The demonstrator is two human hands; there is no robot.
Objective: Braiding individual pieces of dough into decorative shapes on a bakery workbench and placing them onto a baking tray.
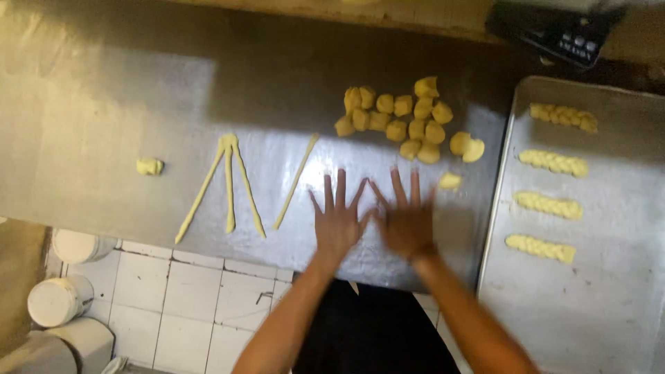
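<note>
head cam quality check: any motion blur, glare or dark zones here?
Head view: both hands, left hand and right hand, are smeared by motion blur, fingers soft-edged; the steel table shows a pale glare patch at left, while its far edge sits in shadow; dough pieces and the braids on the tray are soft but readable; the dark device at top right is underexposed.

**Steel desk with dough laid out**

The desk (104,104) is a dull metal sheet. On it lie three thin dough ropes (228,183) joined at the top and spread like a fan, with a single rope (296,181) slanting just beside them. A small dough lump (149,166) sits apart at the left. A heap of dough pieces (405,118) lies near the baking tray (609,305), which carries four braided strips (551,206). Both hands (374,221) press flat on the desk.
</note>
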